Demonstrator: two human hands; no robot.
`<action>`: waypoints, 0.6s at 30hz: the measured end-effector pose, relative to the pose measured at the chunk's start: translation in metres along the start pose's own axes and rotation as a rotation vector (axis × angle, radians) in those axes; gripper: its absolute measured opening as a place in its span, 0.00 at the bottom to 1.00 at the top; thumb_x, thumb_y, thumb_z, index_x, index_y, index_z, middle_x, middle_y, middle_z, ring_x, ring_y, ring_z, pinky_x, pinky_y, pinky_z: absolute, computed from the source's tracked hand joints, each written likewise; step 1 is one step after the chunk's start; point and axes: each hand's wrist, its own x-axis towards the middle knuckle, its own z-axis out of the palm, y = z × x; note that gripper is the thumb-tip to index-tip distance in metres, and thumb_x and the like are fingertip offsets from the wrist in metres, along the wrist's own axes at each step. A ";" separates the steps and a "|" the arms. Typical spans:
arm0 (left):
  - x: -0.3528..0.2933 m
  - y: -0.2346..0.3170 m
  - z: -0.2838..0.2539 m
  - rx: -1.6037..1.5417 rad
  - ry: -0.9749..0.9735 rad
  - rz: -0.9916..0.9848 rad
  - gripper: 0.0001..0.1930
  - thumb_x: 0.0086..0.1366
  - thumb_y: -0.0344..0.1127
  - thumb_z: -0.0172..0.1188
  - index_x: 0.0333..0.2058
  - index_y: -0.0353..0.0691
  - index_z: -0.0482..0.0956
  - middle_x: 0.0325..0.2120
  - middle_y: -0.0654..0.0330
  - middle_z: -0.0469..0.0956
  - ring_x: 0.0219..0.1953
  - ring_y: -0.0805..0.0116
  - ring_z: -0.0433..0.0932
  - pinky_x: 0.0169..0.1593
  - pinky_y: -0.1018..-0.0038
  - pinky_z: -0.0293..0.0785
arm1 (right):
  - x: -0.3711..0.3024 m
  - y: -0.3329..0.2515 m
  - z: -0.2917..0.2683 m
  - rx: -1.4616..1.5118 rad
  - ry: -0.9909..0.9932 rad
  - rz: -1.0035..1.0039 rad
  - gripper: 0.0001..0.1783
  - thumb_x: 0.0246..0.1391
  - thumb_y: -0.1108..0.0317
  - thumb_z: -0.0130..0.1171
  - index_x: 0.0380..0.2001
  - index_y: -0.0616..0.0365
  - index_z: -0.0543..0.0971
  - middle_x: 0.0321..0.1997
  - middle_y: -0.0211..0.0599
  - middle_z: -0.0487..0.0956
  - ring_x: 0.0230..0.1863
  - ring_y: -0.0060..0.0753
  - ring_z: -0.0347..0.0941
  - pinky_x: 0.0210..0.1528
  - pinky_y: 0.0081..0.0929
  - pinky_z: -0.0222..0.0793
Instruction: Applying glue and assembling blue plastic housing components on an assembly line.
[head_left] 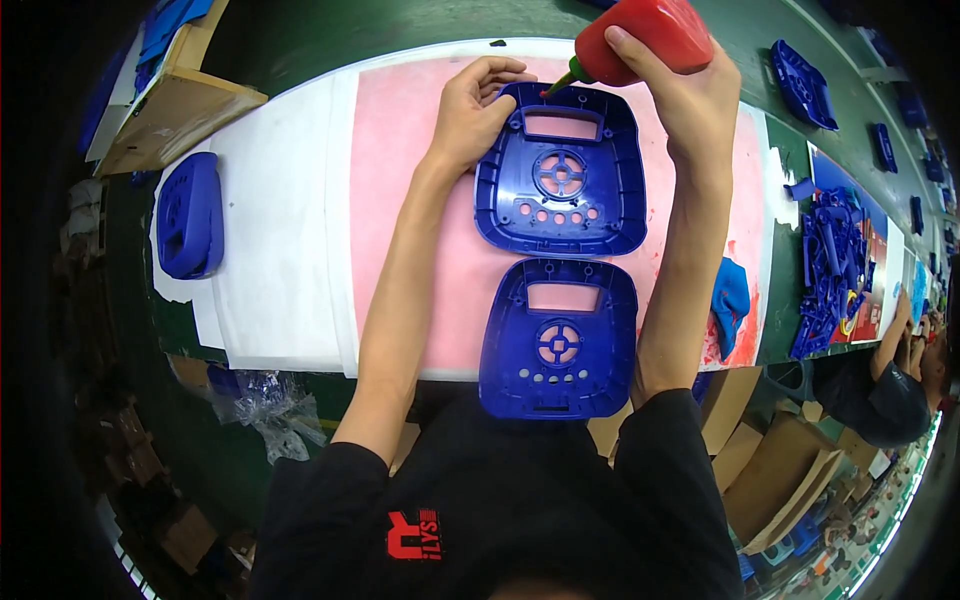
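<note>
Blue plastic shell (520,178), glossy and round-cornered, lies on a pink sheet (390,150). Its far left corner meets the half-curled left hand (475,115), thumb on the rim; the right hand (690,100) wraps a smooth red bottle (640,40) with a tapered green nozzle (568,76).

Reaches forward, passing the left forearm (397,285) to the left of the upper blue shell (607,172) and the right forearm (690,270) to its right, both bare. Sets the left hand (473,117) at its far left corner with fingers bent. Lifts the right hand (697,105) beside its far right corner, curled in a grip.
</note>
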 end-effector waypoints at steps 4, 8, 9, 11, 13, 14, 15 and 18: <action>-0.001 0.000 0.000 0.010 0.003 -0.002 0.21 0.49 0.15 0.45 0.45 0.27 0.69 0.41 0.50 0.75 0.48 0.65 0.74 0.54 0.74 0.69 | 0.000 0.000 0.001 0.039 -0.008 0.007 0.22 0.39 0.61 0.72 0.35 0.64 0.79 0.32 0.38 0.80 0.33 0.26 0.76 0.37 0.22 0.70; -0.001 0.001 0.000 -0.003 0.018 0.009 0.19 0.50 0.16 0.46 0.44 0.29 0.71 0.39 0.52 0.76 0.46 0.67 0.75 0.52 0.75 0.70 | 0.001 -0.004 -0.010 -0.009 -0.023 0.009 0.24 0.38 0.60 0.72 0.36 0.65 0.78 0.33 0.39 0.80 0.34 0.27 0.76 0.37 0.22 0.70; -0.001 0.001 0.001 -0.008 0.033 0.009 0.17 0.50 0.17 0.47 0.42 0.30 0.72 0.38 0.52 0.77 0.44 0.68 0.75 0.52 0.75 0.70 | 0.000 -0.005 -0.013 -0.010 -0.024 0.008 0.24 0.38 0.60 0.72 0.36 0.65 0.78 0.33 0.39 0.80 0.34 0.27 0.76 0.37 0.22 0.70; -0.001 0.001 0.001 -0.004 0.034 0.010 0.17 0.51 0.17 0.47 0.42 0.30 0.72 0.38 0.53 0.77 0.44 0.68 0.75 0.52 0.75 0.70 | 0.000 -0.007 -0.017 -0.072 0.043 0.027 0.26 0.37 0.59 0.73 0.38 0.65 0.78 0.33 0.39 0.80 0.34 0.29 0.76 0.38 0.22 0.71; -0.001 0.000 0.001 -0.001 0.032 0.012 0.17 0.51 0.17 0.47 0.42 0.30 0.72 0.38 0.53 0.77 0.44 0.69 0.75 0.52 0.75 0.70 | 0.001 -0.004 -0.020 -0.073 0.050 0.033 0.27 0.36 0.59 0.73 0.38 0.64 0.78 0.34 0.39 0.80 0.34 0.29 0.76 0.38 0.22 0.71; 0.000 0.000 0.001 -0.010 0.033 0.006 0.17 0.51 0.17 0.47 0.42 0.30 0.72 0.38 0.53 0.77 0.44 0.68 0.75 0.52 0.75 0.70 | 0.001 -0.003 -0.021 -0.071 0.057 0.039 0.28 0.36 0.58 0.73 0.38 0.64 0.78 0.34 0.40 0.80 0.35 0.30 0.76 0.38 0.22 0.71; 0.000 0.000 0.001 -0.018 0.035 0.000 0.17 0.51 0.17 0.47 0.42 0.30 0.72 0.38 0.52 0.77 0.44 0.68 0.75 0.52 0.75 0.70 | 0.001 -0.001 -0.021 -0.072 0.057 0.040 0.28 0.36 0.58 0.73 0.38 0.64 0.78 0.34 0.40 0.80 0.35 0.30 0.76 0.38 0.22 0.71; -0.001 0.000 0.002 -0.018 0.035 0.005 0.17 0.51 0.17 0.47 0.42 0.30 0.72 0.38 0.53 0.77 0.44 0.68 0.75 0.52 0.75 0.70 | 0.002 0.002 -0.021 -0.048 0.051 0.032 0.28 0.35 0.58 0.73 0.39 0.65 0.78 0.34 0.40 0.80 0.35 0.30 0.76 0.38 0.22 0.71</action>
